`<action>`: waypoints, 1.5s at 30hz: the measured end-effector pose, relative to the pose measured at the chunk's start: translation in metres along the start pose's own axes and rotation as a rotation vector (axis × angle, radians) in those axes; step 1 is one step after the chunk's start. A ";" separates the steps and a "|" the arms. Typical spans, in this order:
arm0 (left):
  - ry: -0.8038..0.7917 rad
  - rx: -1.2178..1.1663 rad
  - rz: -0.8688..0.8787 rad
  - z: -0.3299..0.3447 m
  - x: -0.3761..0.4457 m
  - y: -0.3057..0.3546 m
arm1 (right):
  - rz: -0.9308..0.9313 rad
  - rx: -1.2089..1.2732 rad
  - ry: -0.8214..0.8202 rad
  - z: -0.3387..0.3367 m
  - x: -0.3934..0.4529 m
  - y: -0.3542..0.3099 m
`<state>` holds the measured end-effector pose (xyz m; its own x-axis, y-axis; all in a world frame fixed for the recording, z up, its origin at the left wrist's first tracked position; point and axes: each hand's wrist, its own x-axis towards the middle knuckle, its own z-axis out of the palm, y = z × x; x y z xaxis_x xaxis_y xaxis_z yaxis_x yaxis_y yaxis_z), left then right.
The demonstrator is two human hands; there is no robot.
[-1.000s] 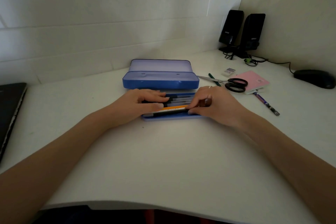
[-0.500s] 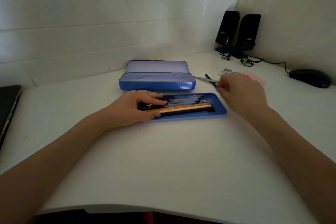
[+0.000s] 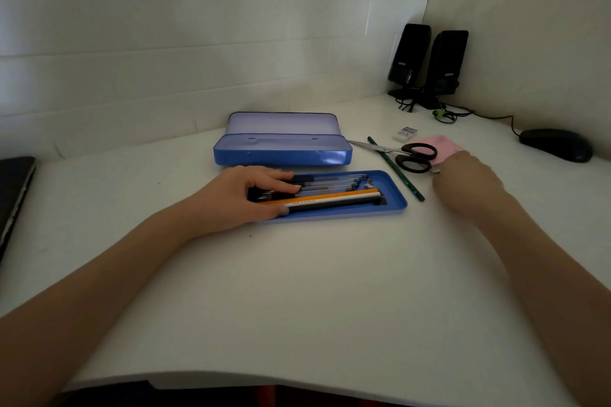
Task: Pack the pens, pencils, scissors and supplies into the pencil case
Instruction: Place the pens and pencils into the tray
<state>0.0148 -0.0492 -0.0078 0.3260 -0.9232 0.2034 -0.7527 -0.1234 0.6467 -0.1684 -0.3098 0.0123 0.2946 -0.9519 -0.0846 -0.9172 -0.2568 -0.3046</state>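
Observation:
A blue tin pencil case [image 3: 281,155] stands open at the middle of the white desk, its lid [image 3: 281,122] tipped back. In front lies its blue inner tray [image 3: 395,195] holding several pens [image 3: 330,183], an orange pencil [image 3: 337,196] and a black-and-white pencil [image 3: 347,202]. My left hand [image 3: 244,195] rests flat on the left ends of these. A green pencil [image 3: 396,172], black-handled scissors [image 3: 416,157], a white eraser [image 3: 404,134] and a pink pad [image 3: 439,142] lie to the right. My right hand [image 3: 466,182] hovers beside the scissors and pad, fingers curled down and hidden.
Two black speakers [image 3: 410,56] with cables stand in the back right corner, and a black mouse [image 3: 555,149] lies at the far right. A dark laptop [image 3: 13,195] sits at the left edge. The desk's front edge [image 3: 297,383] runs close to me.
My right hand left the tray and moved right to the scissors and pink pad, uncovering the tray's right end. My left hand stayed on the pens.

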 end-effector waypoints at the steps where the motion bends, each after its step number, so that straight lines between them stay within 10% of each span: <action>1: 0.001 0.000 0.000 0.000 0.000 0.000 | -0.008 0.033 0.006 0.000 0.001 -0.002; 15: 0.001 -0.013 0.001 0.000 0.000 0.000 | -0.436 0.096 0.443 0.017 -0.025 -0.008; 24: 0.001 -0.019 0.010 0.000 0.001 -0.002 | -0.929 0.386 0.036 0.018 -0.046 -0.018; 45: -0.022 -0.168 -0.087 -0.009 0.000 -0.001 | -1.167 0.371 -0.321 0.021 -0.066 -0.025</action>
<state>0.0208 -0.0461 -0.0024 0.3713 -0.9198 0.1265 -0.6160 -0.1421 0.7748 -0.1593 -0.2368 0.0057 0.9746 -0.0948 0.2028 0.0460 -0.8019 -0.5957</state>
